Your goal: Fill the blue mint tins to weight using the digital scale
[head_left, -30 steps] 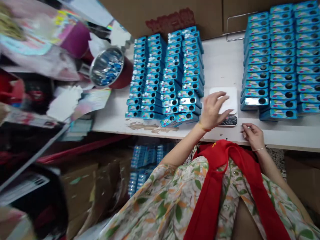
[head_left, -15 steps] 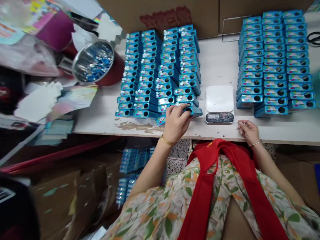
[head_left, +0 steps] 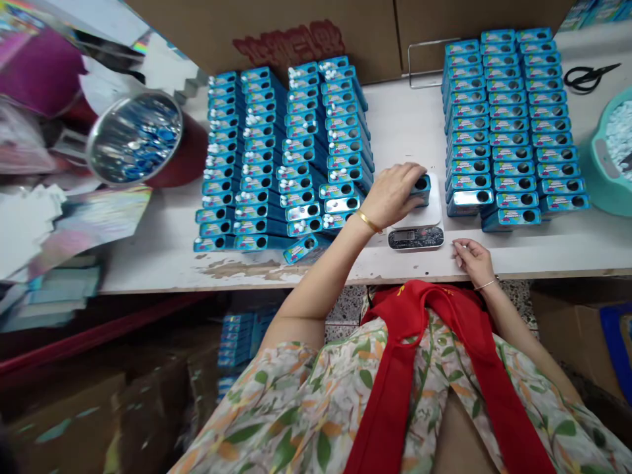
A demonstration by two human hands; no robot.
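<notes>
My left hand [head_left: 392, 195] grips a small blue box [head_left: 421, 187] with a dark round hole in its top end. It holds the box upright at the white kitchen scale [head_left: 434, 212]; whether the box bears on the plate I cannot tell. My right hand [head_left: 474, 262] rests by the table's front edge, right of the scale, thumb and fingertips pinched together; what they hold, if anything, is too small to name. Left of the scale stand rows of blue boxes [head_left: 299, 171], many with white pellets on top. One box [head_left: 301, 249] leans askew at the front.
More blue boxes [head_left: 511, 138] stand in rows on the right. Behind them are black scissors [head_left: 587, 78] and a turquoise basin [head_left: 600, 168] of white pellets. A metal pot [head_left: 180, 141] with blue-and-clear pieces stands left. Cardboard [head_left: 360, 39] and a wire stand [head_left: 411, 78] are at the back.
My left hand has lifted a blue box from the front of the left rows and carried it right to the scale. My right hand stays pinched by the edge. The view has shifted right.
</notes>
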